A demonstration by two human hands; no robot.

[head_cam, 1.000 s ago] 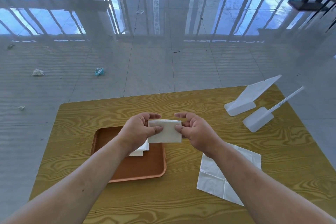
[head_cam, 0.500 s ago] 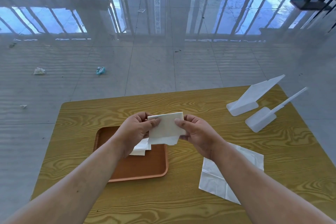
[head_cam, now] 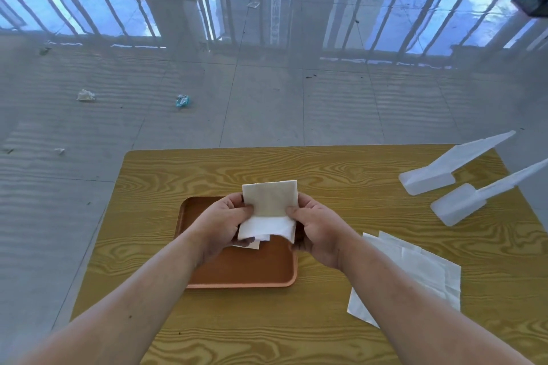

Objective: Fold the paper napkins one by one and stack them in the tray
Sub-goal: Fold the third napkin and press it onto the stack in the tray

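A folded white paper napkin [head_cam: 271, 201] is held upright above the brown tray [head_cam: 252, 272]. My left hand [head_cam: 222, 222] pinches its left edge and my right hand [head_cam: 317, 225] pinches its right edge, thumbs on the near face. Its lower part hangs loose between my hands. Under my left hand a folded napkin [head_cam: 252, 244] lies in the tray, mostly hidden. Unfolded white napkins [head_cam: 415, 270] lie flat on the wooden table [head_cam: 326, 172] to the right of my right forearm.
Two white plastic stands [head_cam: 444, 169] [head_cam: 474, 201] sit at the table's far right corner. The table's far edge borders a grey tiled floor with scraps of litter [head_cam: 182, 100].
The napkin has turned from lying wide and low to standing tall between my hands, and it has risen. Both hands have closed in toward each other over the tray.
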